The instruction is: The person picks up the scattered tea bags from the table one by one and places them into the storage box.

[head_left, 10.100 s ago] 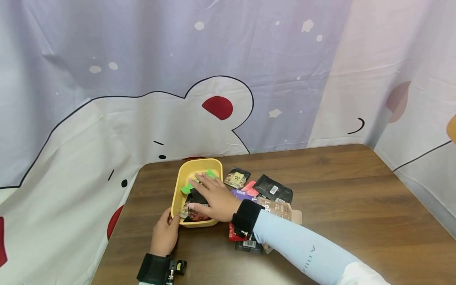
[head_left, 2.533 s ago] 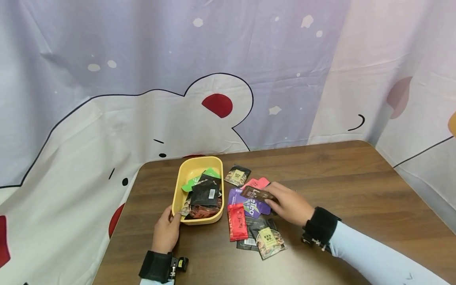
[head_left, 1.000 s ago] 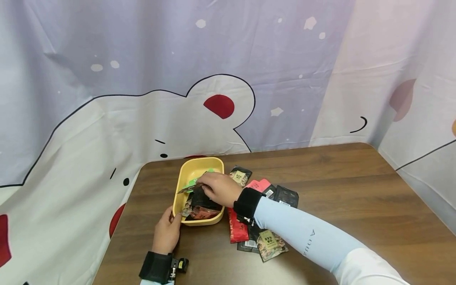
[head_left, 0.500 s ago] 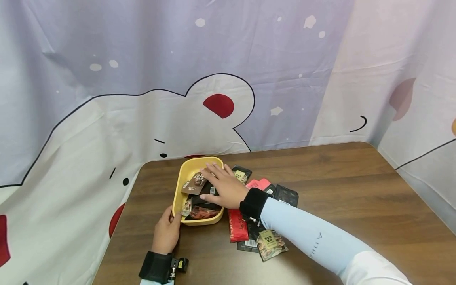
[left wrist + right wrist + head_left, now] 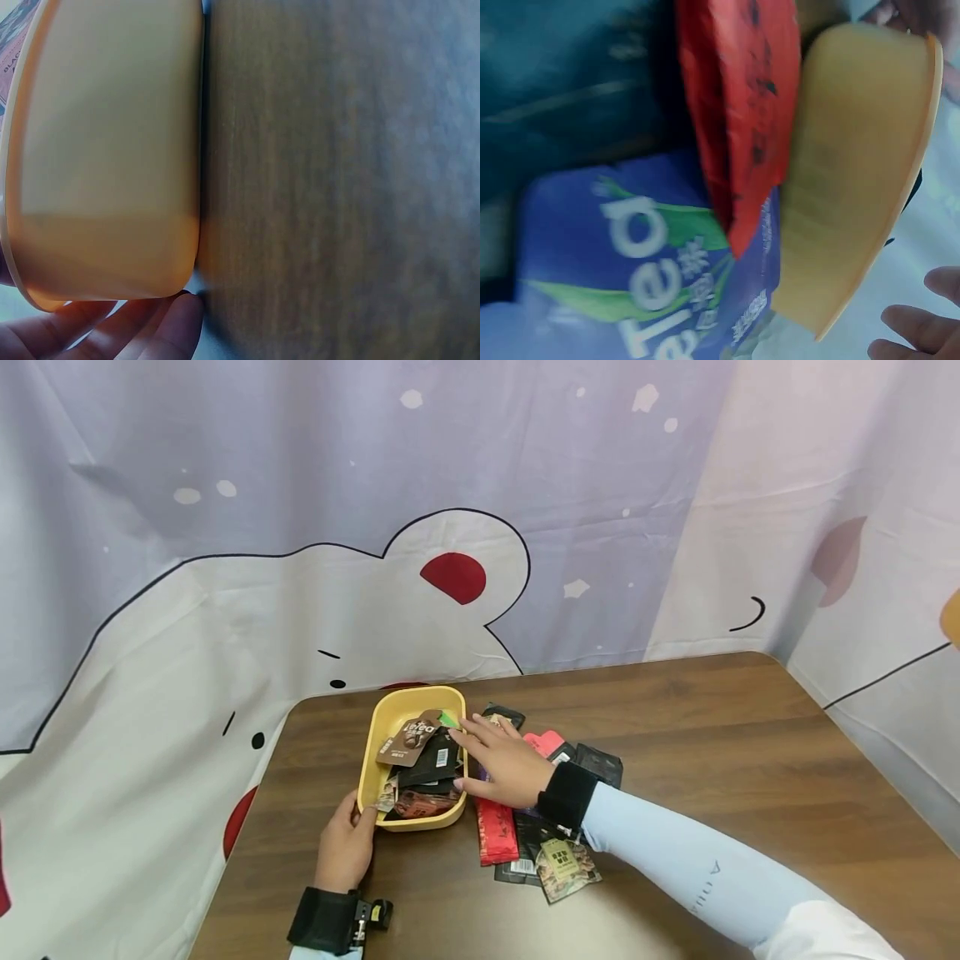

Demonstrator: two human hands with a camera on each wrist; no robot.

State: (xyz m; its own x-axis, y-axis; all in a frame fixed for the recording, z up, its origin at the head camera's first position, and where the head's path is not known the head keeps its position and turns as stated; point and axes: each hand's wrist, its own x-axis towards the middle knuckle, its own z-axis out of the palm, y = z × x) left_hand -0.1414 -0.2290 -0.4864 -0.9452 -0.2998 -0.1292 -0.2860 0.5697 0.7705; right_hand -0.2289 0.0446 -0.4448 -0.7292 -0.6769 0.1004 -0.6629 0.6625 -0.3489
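Note:
My left hand grips the near left corner of a yellow plastic bin, thumb at its rim. The left wrist view shows the fingers against the bin's outer wall. Inside lie a brown printed packet, a black sachet with a barcode, a bit of green and a dark red sachet. My right hand is spread, palm down, at the bin's right rim, holding nothing. Under its wrist are a red sachet and a purple packet, mostly hidden in the head view.
On the brown wooden table, right of the bin, lie a pink packet, a black sachet, and a sachet with a yellow-green label. Another labelled sachet sits behind my right hand. A printed curtain hangs behind.
My right hand carried the brown packet from the pile into the bin and let go. It has since drawn back rightward, fingers spread. My left hand stays on the bin's corner.

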